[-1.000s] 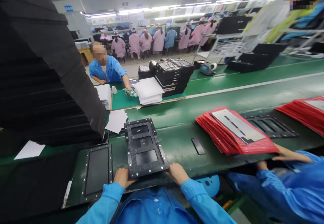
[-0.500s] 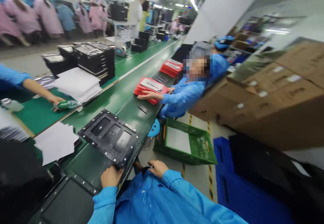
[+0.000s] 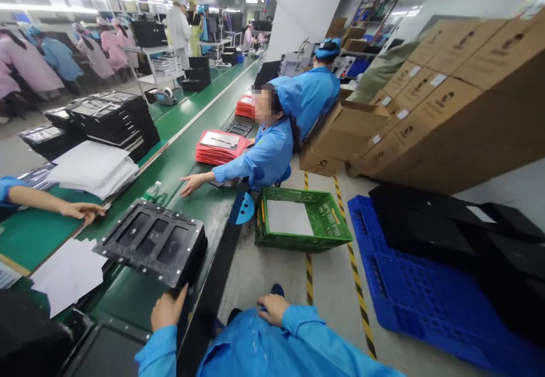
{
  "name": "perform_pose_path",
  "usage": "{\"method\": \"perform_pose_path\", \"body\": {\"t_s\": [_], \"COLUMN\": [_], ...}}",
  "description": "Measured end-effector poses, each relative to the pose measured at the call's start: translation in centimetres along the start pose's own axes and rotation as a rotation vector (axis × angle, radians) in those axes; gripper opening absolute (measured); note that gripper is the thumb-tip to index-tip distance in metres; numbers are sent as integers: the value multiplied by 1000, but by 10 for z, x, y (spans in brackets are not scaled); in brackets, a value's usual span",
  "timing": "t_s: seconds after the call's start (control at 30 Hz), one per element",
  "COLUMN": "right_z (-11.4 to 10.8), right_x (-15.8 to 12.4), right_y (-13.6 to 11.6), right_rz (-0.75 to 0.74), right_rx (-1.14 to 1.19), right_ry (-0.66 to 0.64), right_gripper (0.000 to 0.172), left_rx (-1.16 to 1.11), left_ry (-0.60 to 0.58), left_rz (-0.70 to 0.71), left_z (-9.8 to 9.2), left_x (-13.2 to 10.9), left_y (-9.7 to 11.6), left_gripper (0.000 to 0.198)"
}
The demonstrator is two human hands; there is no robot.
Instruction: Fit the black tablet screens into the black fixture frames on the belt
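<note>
My left hand (image 3: 168, 308) is at the near corner of a stack of black plastic trays (image 3: 159, 241) on the green conveyor belt. Its thumb points up along the edge; the other fingers are mostly hidden, so I cannot tell whether they grip. My right hand (image 3: 273, 309) rests low against my blue smock (image 3: 238, 346), fingers loosely bent and holding nothing. A clear bottle with a green label (image 3: 152, 191) lies on the belt just behind the trays. Nearer me is another black tray (image 3: 106, 346), partly cut off by the frame.
One co-worker's hand (image 3: 196, 184) reaches over the belt from the right, beside red folders (image 3: 219, 149). Another person's hand (image 3: 85, 211) is at the left, near white sheets (image 3: 70, 275). A green crate (image 3: 304, 243), blue pallet (image 3: 395, 292) and cardboard boxes (image 3: 426, 116) stand right.
The bottle has left the hand of the person at the left and lies on the belt. The co-worker's arm now stretches toward it. My view has turned right; my left hand stays by the trays.
</note>
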State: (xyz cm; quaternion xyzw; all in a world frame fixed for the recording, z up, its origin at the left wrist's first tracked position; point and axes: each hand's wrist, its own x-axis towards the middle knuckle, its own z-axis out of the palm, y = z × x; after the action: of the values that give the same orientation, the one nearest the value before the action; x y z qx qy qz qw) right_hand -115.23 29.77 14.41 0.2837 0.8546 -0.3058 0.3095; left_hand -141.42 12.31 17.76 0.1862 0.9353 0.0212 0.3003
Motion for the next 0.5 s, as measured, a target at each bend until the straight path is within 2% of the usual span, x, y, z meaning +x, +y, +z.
{"method": "perform_pose_path", "body": {"t_s": [0.13,0.2,0.3,0.4,0.5], "right_z": [9,12,14,13,9], "right_x": [-3,-5,-9,-12,-12], "right_y": [53,84,130,167,189], "right_rz": [-38,-77,-91,-103,-154], "right_rx": [39,49,52,26,23], "right_ry": [-15,-25,-52,-95,-128], "right_gripper": [41,41,42,40,38], "left_rx": [53,90,132,156,143], "left_ry": [-22,-36,-61,-124,-169], "left_rz": [-41,-61,-59,-14,-7], "left_z": [28,47,74,92,101], "left_x": [-28,-50,-84,-110,-125], "left_y": [22,46,93,136,157], "left_gripper": [53,49,44,41,39]}}
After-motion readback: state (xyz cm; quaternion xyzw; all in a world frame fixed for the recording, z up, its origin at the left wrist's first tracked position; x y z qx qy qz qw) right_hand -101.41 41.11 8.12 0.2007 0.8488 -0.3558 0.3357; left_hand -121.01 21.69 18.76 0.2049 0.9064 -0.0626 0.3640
